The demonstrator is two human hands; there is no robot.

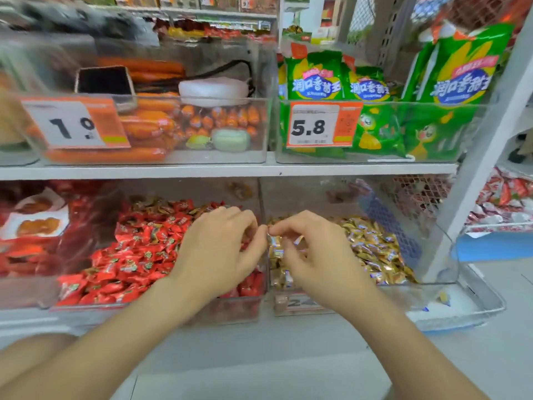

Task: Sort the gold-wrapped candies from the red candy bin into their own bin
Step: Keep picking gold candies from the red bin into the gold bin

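Observation:
On the lower shelf a clear bin of red-wrapped candies (pixel 135 255) stands left of a clear bin of gold-wrapped candies (pixel 375 249). A few gold wrappers (pixel 155 207) lie among the red ones at the back of the red bin. My left hand (pixel 219 249) hovers over the right end of the red bin, fingers curled. My right hand (pixel 311 252) is over the left end of the gold bin, thumb and forefinger pinched on a gold-wrapped candy (pixel 274 243). The fingertips of both hands nearly meet above the divider between the bins.
The shelf above holds a clear bin of orange sausages (pixel 150 125) with a price tag and a bin of green corn-sausage packs (pixel 375 122) tagged 5.8. Red snack packs (pixel 34 226) lie at the far left. A grey shelf upright (pixel 476 168) rises at the right.

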